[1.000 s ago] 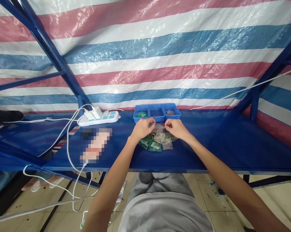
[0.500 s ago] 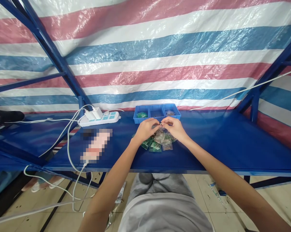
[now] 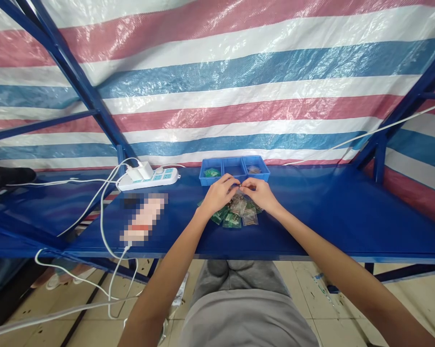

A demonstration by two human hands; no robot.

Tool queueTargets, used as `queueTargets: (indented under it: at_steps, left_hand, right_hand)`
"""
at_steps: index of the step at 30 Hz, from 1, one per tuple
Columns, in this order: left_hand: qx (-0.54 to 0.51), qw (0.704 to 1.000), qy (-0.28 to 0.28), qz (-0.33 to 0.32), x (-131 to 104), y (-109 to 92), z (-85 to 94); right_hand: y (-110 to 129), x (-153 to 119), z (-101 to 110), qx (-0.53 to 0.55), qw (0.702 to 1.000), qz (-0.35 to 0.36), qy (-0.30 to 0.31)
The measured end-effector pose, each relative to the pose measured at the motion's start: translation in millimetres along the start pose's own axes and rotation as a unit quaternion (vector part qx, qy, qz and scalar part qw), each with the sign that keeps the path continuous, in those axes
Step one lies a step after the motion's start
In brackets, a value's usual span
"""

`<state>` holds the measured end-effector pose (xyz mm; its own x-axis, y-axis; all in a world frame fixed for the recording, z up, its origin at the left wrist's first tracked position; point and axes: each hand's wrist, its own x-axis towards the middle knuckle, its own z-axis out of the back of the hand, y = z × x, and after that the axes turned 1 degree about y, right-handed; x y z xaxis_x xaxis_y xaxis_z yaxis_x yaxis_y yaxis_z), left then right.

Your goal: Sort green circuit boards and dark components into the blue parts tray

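Note:
My left hand [image 3: 220,193] and my right hand [image 3: 259,193] meet fingertip to fingertip just in front of a blue tray [image 3: 233,181] with three compartments. Both hands are closed in a pinch on something small and dark between them, too small to name. Below the hands lies a pile of small clear bags; some hold green pieces [image 3: 232,220], others brownish or copper-coloured ones [image 3: 250,217]. Green items [image 3: 212,172] lie in the tray's left compartment, and a small clear bag [image 3: 254,169] is in the right one.
A white power strip [image 3: 148,179] with plugs and cables stands left on the blue table [image 3: 329,212]. In front of it lies a blurred pink object [image 3: 145,219] with a white cable. Blue metal posts rise at both sides, before a striped sheet [image 3: 239,86].
My right hand's fingers have shifted slightly and look more curled at the meeting point. The bags and tray look the same.

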<state>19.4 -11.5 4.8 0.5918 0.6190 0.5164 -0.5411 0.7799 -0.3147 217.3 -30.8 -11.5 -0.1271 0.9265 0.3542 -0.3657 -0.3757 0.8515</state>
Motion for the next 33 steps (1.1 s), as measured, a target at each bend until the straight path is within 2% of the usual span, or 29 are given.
queueTargets:
  at_steps: [10,12,16,25,33]
  left_hand:
    - [0.006,1.0,0.002,0.002,0.5,-3.5,0.4]
    - [0.008,1.0,0.002,-0.001,0.5,-3.5,-0.3]
    - [0.008,1.0,-0.008,-0.008,0.1,-2.5,-2.1]
    - [-0.029,0.999,-0.03,-0.005,1.8,-3.1,-1.8]
    - [-0.073,0.996,-0.028,0.033,2.3,-4.2,-3.2]
  right_hand:
    - [5.8,-1.3,3.7,0.035,0.998,-0.033,0.032]
    - [7.3,-1.4,3.7,0.02,1.0,-0.019,0.014]
    - [9.2,-2.3,1.9,-0.075,0.997,0.029,-0.022]
    - [7.6,-5.5,-2.3,-0.122,0.991,0.058,0.005]
    - [9.8,-6.4,-3.1,-0.132,0.988,0.077,0.029]
